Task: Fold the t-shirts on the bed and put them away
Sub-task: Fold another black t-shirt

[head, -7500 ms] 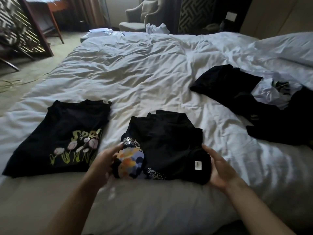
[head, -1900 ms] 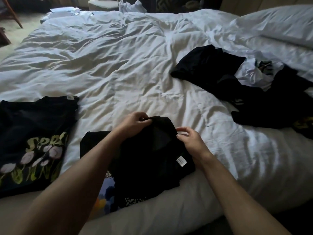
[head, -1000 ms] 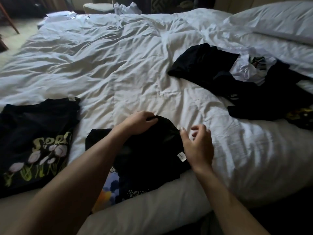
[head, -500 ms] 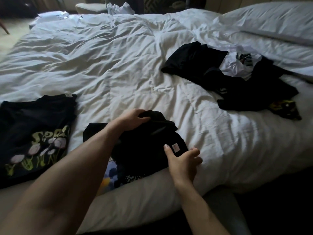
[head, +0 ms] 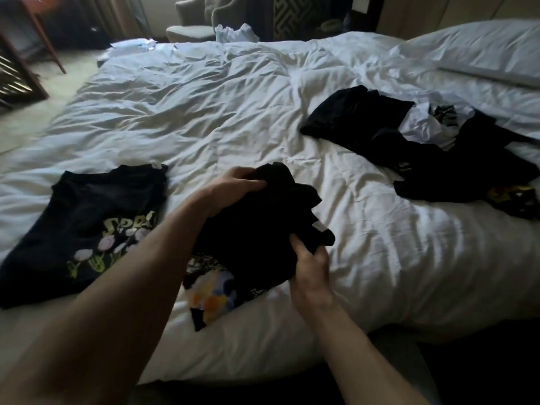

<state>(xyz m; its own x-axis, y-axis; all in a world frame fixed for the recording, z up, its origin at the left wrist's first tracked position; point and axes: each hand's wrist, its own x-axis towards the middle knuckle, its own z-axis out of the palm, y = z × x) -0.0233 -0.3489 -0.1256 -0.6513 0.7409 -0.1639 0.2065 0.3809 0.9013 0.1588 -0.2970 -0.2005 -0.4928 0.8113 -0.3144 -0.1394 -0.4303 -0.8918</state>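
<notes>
left hand [head: 233, 188] is gripping shirt [head: 257, 238] at 12 o'clock | right hand [head: 309, 264] is pinching its 4 o'clock edge | shirt is lying on bed [head: 233, 112] at near edge | folded shirt [head: 84, 226] is lying at 9 o'clock | pile [head: 423, 153] at 2 o'clock

My left hand [head: 233, 187] reaches forward on a long bare forearm that crosses from the lower left, fingers curled over the far edge of the folded black cotton t-shirt [head: 257, 229] and gripping it. My right hand [head: 309, 264] comes up from the lower right, wrist bent slightly inward, thumb on top and fingers tucked under the shirt's near right corner, pinching the cloth.
</notes>
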